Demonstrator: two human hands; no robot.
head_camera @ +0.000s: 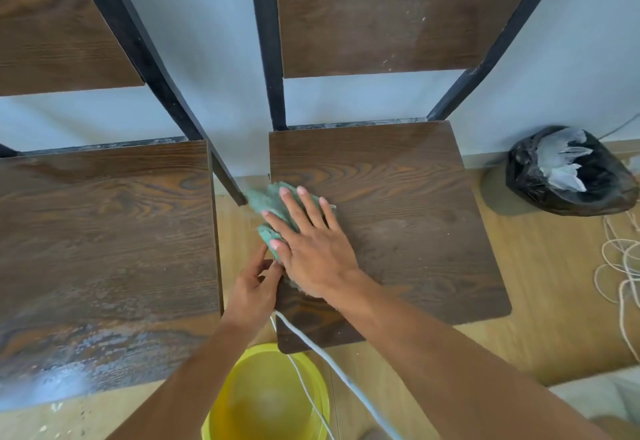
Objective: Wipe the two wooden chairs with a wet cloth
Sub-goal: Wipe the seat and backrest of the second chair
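Two dark wooden chairs with black metal frames stand side by side against a pale wall. The left chair has a seat that shines with wet streaks near its front. On the right chair, my right hand lies flat with fingers spread, pressing a green cloth onto the seat's left edge. Part of the cloth hangs over that edge. My left hand grips the seat's left edge just below the cloth, thumb and fingers pinched on the board.
A yellow bucket stands on the wooden floor between the chairs, near me. A white cable runs over its rim. A black rubbish bag sits by the wall at right, with loose cord coiled beside it.
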